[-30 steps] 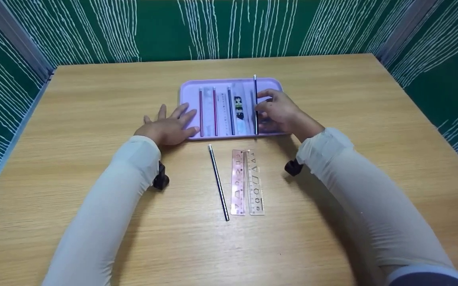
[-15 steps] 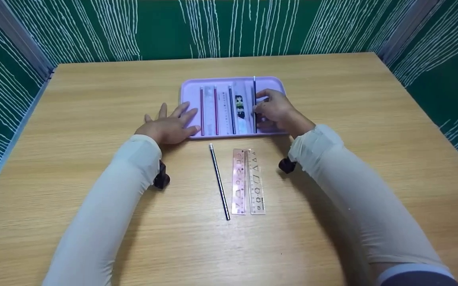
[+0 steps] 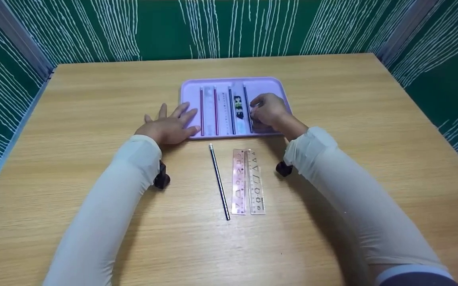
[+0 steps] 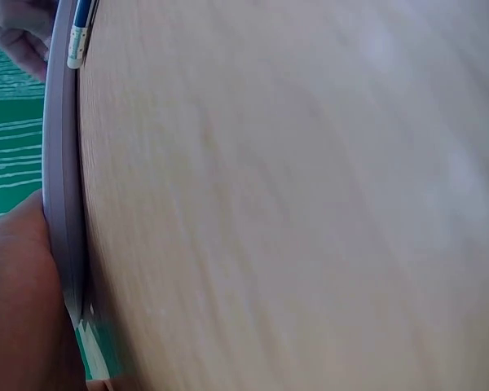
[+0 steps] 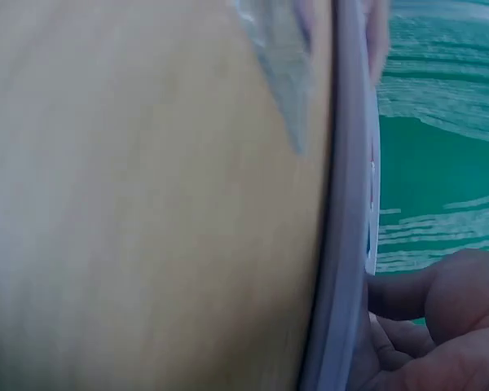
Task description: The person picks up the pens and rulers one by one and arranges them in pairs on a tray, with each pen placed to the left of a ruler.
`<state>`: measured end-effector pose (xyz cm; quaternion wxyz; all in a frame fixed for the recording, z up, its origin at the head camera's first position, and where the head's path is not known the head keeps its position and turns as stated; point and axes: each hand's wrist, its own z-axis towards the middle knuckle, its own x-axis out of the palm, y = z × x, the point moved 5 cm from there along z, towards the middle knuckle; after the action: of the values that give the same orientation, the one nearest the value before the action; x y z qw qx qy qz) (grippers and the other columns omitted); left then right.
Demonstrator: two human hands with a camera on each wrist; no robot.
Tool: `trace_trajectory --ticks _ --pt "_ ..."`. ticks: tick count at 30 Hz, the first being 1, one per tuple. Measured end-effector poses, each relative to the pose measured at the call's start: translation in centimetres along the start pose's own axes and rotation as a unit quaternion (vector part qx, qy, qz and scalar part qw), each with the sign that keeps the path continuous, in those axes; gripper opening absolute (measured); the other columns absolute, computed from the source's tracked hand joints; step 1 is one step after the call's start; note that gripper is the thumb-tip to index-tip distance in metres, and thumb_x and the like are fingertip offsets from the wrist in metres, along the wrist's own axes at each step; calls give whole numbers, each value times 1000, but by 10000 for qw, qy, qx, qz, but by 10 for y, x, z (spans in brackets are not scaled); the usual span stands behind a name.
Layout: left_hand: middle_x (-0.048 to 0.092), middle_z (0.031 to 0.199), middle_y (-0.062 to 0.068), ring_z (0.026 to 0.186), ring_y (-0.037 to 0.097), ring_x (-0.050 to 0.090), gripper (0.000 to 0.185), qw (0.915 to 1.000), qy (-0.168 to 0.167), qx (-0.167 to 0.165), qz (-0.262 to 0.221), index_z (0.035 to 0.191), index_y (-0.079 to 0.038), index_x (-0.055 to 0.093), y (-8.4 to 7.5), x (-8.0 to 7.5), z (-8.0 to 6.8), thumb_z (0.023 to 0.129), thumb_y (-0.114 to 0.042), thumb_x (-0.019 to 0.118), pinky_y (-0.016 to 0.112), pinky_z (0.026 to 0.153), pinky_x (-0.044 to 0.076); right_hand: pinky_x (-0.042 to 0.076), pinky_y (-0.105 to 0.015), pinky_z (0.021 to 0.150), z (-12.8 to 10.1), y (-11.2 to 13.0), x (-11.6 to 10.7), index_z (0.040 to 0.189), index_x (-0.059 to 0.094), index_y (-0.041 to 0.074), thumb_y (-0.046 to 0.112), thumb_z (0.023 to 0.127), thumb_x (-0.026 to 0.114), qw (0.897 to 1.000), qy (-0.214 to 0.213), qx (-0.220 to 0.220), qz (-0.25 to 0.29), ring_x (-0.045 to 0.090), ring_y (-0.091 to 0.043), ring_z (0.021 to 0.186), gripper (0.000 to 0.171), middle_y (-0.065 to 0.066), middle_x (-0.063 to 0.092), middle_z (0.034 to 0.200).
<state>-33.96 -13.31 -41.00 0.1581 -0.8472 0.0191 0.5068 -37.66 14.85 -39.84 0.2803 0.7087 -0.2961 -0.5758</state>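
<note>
My left hand [image 3: 167, 129] lies with fingers spread over the left rim of a lilac tray [image 3: 270, 81]. In the tray, a dark pencil [image 3: 248, 109] lies lengthwise, with my right hand [image 3: 270, 110] just to its right. The right fingers are bent, fingertips right beside the pencil, and none crosses over it. Left of that pencil are a ruler with a cartoon print [image 3: 239, 107], another dark pencil [image 3: 231, 111], a clear ruler [image 3: 224, 113] and two red pencils [image 3: 216, 111]. In the right wrist view the tray's edge partly hides my right fingers.
In front of the tray on the wooden table [image 3: 133, 238] lie a dark pencil [image 3: 219, 182], a pink shape-stencil ruler [image 3: 238, 182] and a clear one [image 3: 256, 182]. A green wall with white streaks [image 3: 229, 31] rises behind the table.
The dark pencil by my right hand came down from a raised position and shifted left, to lie in the tray. My right hand moved left and lower with it. My left hand stayed put.
</note>
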Motion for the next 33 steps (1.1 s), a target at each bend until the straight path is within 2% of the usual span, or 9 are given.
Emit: trace_trajectory --ticks 3,8,11,15,18,22,31,33 --pt "-22 169 -18 154 44 -26 74 10000 6 2 -17 160 -52 -3 -1 0 0 97 -78 26 80 111 -16 50 -23 72 -1 2 1 124 69 1 1 91 57 9989 -257 -192 -353 61 -18 91 36 -9 65 99" --pt "-22 170 -17 153 44 -26 73 10000 54 3 -48 160 -52 -3 -3 1 -1 98 -77 27 81 111 -16 48 -24 76 -4 1 1 124 69 0 2 91 58 9986 -263 -218 -396 60 -21 96 35 -11 64 102" --pt "-22 170 -17 153 44 -26 74 10000 65 8 -63 160 -52 -4 -4 1 -2 97 -77 27 81 111 -16 48 -24 73 -7 0 -2 125 68 1 2 92 59 9993 -235 -112 -284 58 -19 94 34 -9 61 101" --pt "-23 169 -18 153 44 -27 74 10000 38 23 -39 159 -52 -4 -4 -1 -1 97 -78 26 81 110 -17 55 -25 72 -13 1 -5 130 63 0 -1 93 58 9998 -150 52 91 62 -19 91 37 -10 61 102" --pt "-24 168 -19 153 44 -27 74 10000 21 6 -21 159 -52 -4 -4 -1 0 97 -79 25 81 110 -17 60 -28 75 -19 2 -8 133 59 2 1 97 57 9992 -114 227 319 67 -20 94 36 -12 62 111" --pt "-24 168 -19 153 44 -27 74 10000 21 -6 -14 159 -53 -5 -2 -1 1 96 -79 25 81 110 -16 62 -30 79 -30 4 -12 136 56 6 11 104 55 9985 -112 369 398 69 -22 100 32 -12 60 121" --pt "-24 168 -20 153 42 -28 74 10000 41 -52 -70 158 -54 -5 -1 0 -1 96 -80 24 80 111 -18 64 -32 76 -59 4 -10 136 55 4 13 102 60 9962 251 93 826 68 -27 98 35 -15 56 117" --pt "-23 168 -19 153 42 -28 73 9999 34 -36 -97 159 -53 -4 0 1 -2 96 -79 25 80 111 -18 64 -31 73 -67 2 -8 136 55 3 13 101 62 9951 405 -8 900 68 -25 92 37 -16 57 115"
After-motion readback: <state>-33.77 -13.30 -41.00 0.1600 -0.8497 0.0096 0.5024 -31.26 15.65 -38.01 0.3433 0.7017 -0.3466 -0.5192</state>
